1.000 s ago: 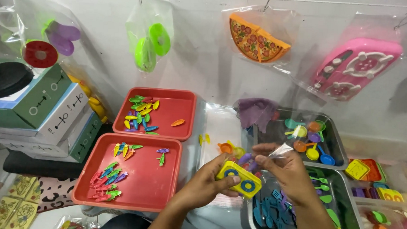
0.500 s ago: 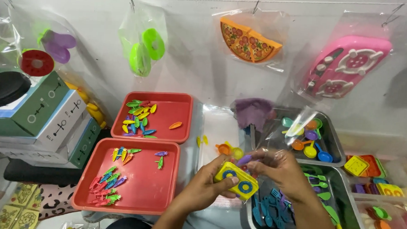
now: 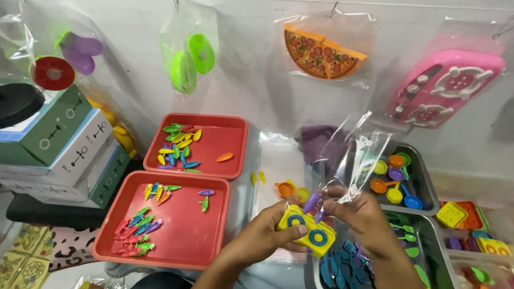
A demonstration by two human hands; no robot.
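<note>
A single camera, worn on the person's head, looks forward and steeply down over the bench, close enough that both forearms enter from the bottom edge and the left hand [image 3: 264, 236] and right hand [image 3: 361, 220] meet low and just right of centre. The view faces a pale wall hung with clear plastic bags, takes in two red square plastic trays [image 3: 204, 259] at left and grey metal trays [image 3: 427, 194] at right, and is shared with no second view.

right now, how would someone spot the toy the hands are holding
Look right of the two red trays, just in front of the metal bins. The left hand grips a yellow toy stove; its two blue ring burners set it apart from the small utensils around.
</note>
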